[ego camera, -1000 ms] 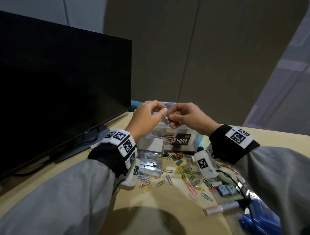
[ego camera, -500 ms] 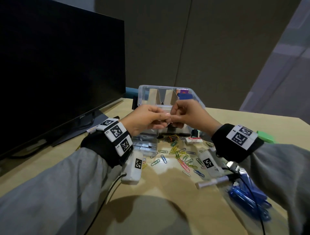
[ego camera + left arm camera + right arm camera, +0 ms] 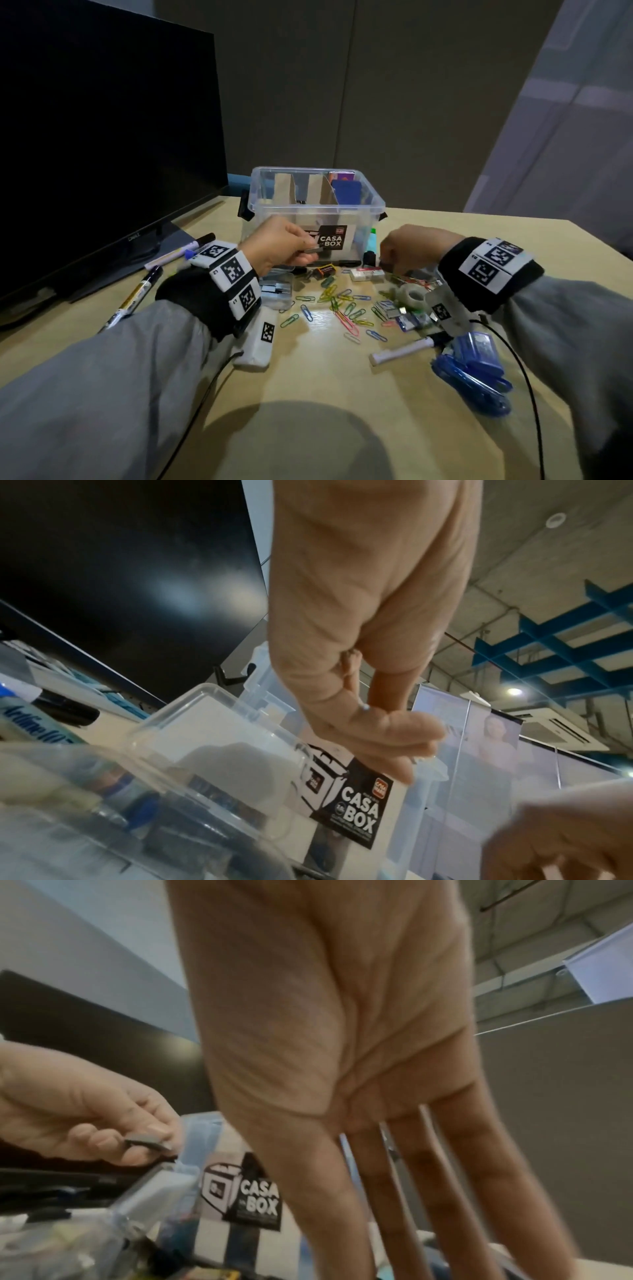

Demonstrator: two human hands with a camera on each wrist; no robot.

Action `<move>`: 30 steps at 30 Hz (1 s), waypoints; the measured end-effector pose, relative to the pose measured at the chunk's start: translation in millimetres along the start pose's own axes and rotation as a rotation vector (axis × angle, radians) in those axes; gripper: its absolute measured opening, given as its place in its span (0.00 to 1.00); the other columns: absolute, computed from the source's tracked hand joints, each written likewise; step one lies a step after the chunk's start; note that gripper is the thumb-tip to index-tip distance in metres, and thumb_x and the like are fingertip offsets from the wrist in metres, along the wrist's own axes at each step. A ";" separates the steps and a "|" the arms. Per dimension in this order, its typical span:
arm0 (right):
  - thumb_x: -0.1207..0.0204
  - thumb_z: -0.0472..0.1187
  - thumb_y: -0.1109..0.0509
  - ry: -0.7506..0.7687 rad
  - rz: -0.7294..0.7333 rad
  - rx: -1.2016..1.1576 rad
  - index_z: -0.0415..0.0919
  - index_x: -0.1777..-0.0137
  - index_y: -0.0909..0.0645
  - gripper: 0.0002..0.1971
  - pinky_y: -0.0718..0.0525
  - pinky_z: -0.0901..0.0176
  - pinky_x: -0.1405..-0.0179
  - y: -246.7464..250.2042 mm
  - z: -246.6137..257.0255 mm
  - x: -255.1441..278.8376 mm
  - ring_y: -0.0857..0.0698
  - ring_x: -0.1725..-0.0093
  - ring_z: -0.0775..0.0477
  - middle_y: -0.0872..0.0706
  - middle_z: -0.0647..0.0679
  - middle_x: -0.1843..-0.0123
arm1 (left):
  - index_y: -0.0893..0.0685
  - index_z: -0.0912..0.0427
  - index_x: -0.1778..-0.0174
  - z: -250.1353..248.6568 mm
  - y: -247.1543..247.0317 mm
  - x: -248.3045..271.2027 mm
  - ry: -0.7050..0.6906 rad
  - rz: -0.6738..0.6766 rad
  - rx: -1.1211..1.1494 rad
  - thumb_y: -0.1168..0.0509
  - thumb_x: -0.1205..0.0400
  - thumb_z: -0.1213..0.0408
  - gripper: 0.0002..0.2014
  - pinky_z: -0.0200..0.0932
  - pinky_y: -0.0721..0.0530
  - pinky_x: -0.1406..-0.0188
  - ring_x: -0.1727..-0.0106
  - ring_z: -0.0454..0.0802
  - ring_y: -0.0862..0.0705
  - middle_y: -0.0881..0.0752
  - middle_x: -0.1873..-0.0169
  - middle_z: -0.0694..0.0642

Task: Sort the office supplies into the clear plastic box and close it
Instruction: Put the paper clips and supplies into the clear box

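Observation:
The clear plastic box [image 3: 373, 205] stands open at the back of the desk, with cardboard dividers and a blue item inside; its black label [image 3: 356, 804] shows in both wrist views. Just in front of it my left hand [image 3: 305, 248] pinches a short grey staple strip [image 3: 313, 250], seen clearly as the staple strip [image 3: 147, 1141] in the right wrist view. My right hand [image 3: 390, 255] hangs to the right with straight fingers [image 3: 421, 1191] pointing down over the clutter, holding nothing. Coloured paper clips [image 3: 335, 305] lie scattered between my arms.
A small clear staple case [image 3: 277, 291] sits under my left hand. A white eraser [image 3: 366, 274], a tape roll [image 3: 412, 294], a white marker [image 3: 400, 353] and a blue pen pouch [image 3: 472, 370] lie on the right. Markers [image 3: 137, 298] lie beside the monitor [image 3: 102, 154].
My hands, joined on a small item in front of the box, have parted. The left keeps the staple strip; the right has moved right and down towards the clutter.

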State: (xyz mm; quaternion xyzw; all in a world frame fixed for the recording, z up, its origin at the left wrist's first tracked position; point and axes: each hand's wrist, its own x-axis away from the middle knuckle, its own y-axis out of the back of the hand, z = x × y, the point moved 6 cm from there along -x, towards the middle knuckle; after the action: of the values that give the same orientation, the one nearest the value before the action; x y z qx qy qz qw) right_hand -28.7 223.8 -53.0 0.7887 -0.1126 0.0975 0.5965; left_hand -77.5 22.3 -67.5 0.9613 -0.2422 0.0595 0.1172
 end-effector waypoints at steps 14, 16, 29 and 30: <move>0.31 0.54 0.21 0.154 0.321 -0.059 0.48 0.49 0.19 0.16 0.17 0.51 0.50 -40.6 15.7 19.7 0.16 0.49 0.44 0.16 0.50 0.50 | 0.16 0.64 0.54 12.3 -17.5 -2.6 0.043 0.054 -0.109 0.37 0.16 0.77 0.06 0.36 0.10 0.65 0.66 0.48 0.11 0.13 0.58 0.64; 0.29 0.55 0.23 0.165 0.294 -0.007 0.44 0.45 0.18 0.19 0.19 0.52 0.50 -44.5 21.8 20.7 0.20 0.51 0.47 0.17 0.49 0.49 | 0.16 0.64 0.54 13.5 -21.3 -2.6 0.052 0.076 -0.078 0.37 0.17 0.78 0.07 0.38 0.10 0.61 0.61 0.51 0.11 0.13 0.55 0.63; 0.26 0.44 0.27 0.241 0.052 -0.096 0.40 0.51 0.18 0.09 0.20 0.60 0.61 -19.9 39.5 18.4 0.21 0.60 0.49 0.18 0.49 0.59 | 0.16 0.65 0.53 16.1 -20.5 5.4 0.041 0.148 0.014 0.34 0.20 0.81 0.08 0.36 0.11 0.64 0.61 0.53 0.11 0.12 0.57 0.66; 0.27 0.44 0.27 0.247 0.019 -0.122 0.40 0.52 0.18 0.08 0.21 0.61 0.62 -15.4 40.4 17.5 0.21 0.60 0.49 0.18 0.49 0.59 | 0.16 0.66 0.54 15.9 -19.4 6.4 0.035 0.150 0.015 0.33 0.21 0.82 0.08 0.37 0.11 0.64 0.61 0.53 0.11 0.12 0.57 0.66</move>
State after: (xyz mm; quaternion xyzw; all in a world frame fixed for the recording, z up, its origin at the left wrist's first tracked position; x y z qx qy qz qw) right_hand -6.7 188.0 -73.0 0.7318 -0.0516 0.1925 0.6517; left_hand -61.7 32.0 -85.6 0.9401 -0.3108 0.0868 0.1095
